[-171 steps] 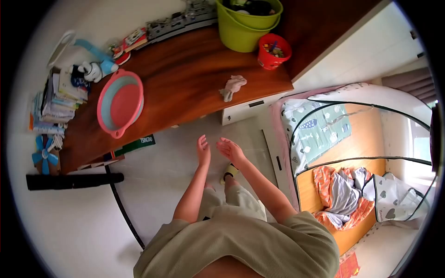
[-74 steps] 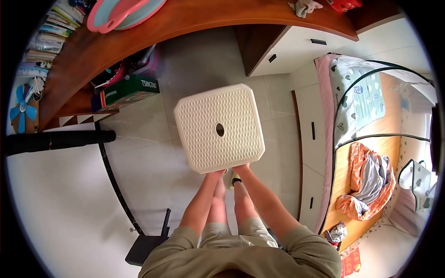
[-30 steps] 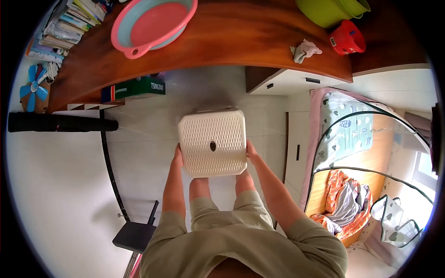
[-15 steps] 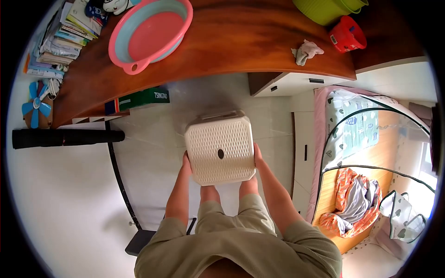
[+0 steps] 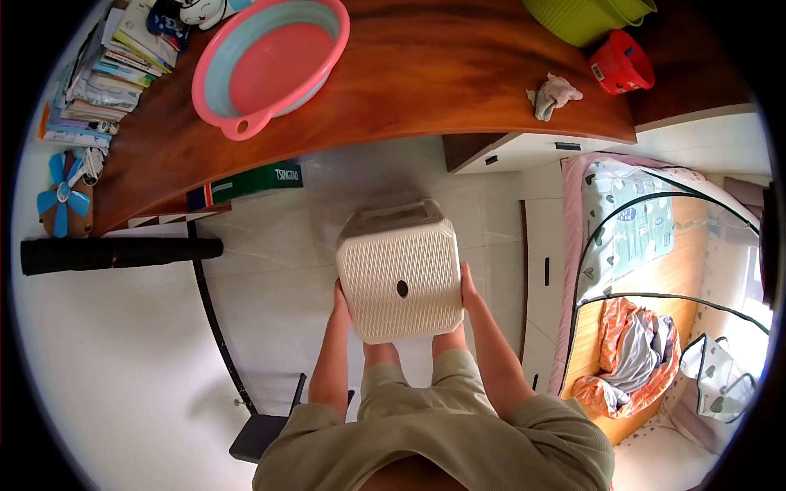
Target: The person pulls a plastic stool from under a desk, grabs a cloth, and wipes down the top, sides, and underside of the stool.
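Head view showed a two-handed grip: the left hand (image 5: 341,303) and the right hand (image 5: 469,288) held opposite sides of a cream plastic stool (image 5: 399,266) between them. The stool was near the centre of the frame, its textured seat and oval hole facing the camera and one side showing beyond the seat's upper edge; whether its legs touched the floor (image 5: 270,303) could not be told. Up and to the left, a green box (image 5: 255,182) was beneath the wooden worktop (image 5: 434,74). On that worktop were a pink basin (image 5: 282,69) at upper left and, at upper right, a crumpled cloth (image 5: 556,95) near a red bucket (image 5: 620,64). Orange and grey bedding (image 5: 630,360) lay bunched at lower right.
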`<state>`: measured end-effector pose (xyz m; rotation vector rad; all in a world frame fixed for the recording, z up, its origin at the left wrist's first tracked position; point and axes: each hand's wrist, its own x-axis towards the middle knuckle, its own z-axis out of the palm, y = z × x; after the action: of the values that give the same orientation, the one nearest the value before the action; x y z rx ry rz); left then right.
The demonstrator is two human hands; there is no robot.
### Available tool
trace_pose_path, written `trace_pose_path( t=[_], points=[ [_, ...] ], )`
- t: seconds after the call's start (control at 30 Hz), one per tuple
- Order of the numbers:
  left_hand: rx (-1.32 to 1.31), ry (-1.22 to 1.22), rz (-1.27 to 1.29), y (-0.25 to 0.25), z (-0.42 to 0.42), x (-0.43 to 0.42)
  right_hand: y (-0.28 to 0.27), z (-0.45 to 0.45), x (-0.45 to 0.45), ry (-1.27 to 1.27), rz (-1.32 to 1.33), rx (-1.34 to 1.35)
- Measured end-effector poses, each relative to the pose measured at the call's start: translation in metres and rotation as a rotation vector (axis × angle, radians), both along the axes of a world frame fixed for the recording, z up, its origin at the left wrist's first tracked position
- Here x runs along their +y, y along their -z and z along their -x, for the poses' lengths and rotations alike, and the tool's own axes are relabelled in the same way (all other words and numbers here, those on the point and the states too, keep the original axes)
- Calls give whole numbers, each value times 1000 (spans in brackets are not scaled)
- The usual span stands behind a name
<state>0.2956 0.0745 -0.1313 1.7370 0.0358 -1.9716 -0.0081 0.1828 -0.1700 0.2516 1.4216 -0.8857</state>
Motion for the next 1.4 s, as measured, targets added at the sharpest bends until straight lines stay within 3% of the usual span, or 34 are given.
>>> trace_pose_path(
  t=[0.17, 0.27, 0.3, 0.4, 0.43, 0.5, 0.57, 0.67, 0.7, 0.8, 0.93, 0.97, 1.13, 1.2, 1.27, 1.37, 1.4],
  points=[
    [57, 58, 79, 16, -5, -2, 29, 5, 3, -51, 1, 28],
    [16, 118, 57, 15, -3, -11, 17, 4, -8, -45, 11, 56],
    [9, 124, 61, 20, -4, -11, 5, 1, -12, -20, 30, 141],
    [-17, 147, 69, 40, -11, -7, 33, -7, 2, -279, 47, 999],
    [2, 142, 40, 31, -8, -8, -27, -9, -14, -172, 168, 960],
    [-5, 133, 41, 27, -7, -8, -49, -11, -27, -154, 235, 820],
    [6, 128, 70, 28, -6, -6, -58, -11, -29, -187, 274, 739],
    [29, 114, 139, 45, -11, 0, -60, -8, -32, -103, -6, 385],
    [26, 108, 152, 44, -10, 1, -55, -6, -29, -111, 21, 222],
    [29, 88, 129, 44, -11, 4, -41, 8, -26, -159, 22, 112],
    [63, 99, 72, 44, -12, 4, -27, -6, -21, -137, -21, 416],
    [68, 91, 62, 43, -11, 6, -26, -6, -22, -114, -19, 368],
    [103, 113, 105, 35, -8, 4, -9, -10, -16, -132, -47, 638],
    [7, 99, 100, 38, -10, 11, -7, -13, -13, -152, -109, 705],
    [-90, 77, 104, 43, -11, 17, -15, -12, -16, -125, 0, 693],
    [-419, 298, 444, 55, -17, 34, -20, -9, -18, -203, 65, 626],
    [-499, 376, 399, 40, -14, 32, -19, -8, -16, -247, 67, 596]
  ],
)
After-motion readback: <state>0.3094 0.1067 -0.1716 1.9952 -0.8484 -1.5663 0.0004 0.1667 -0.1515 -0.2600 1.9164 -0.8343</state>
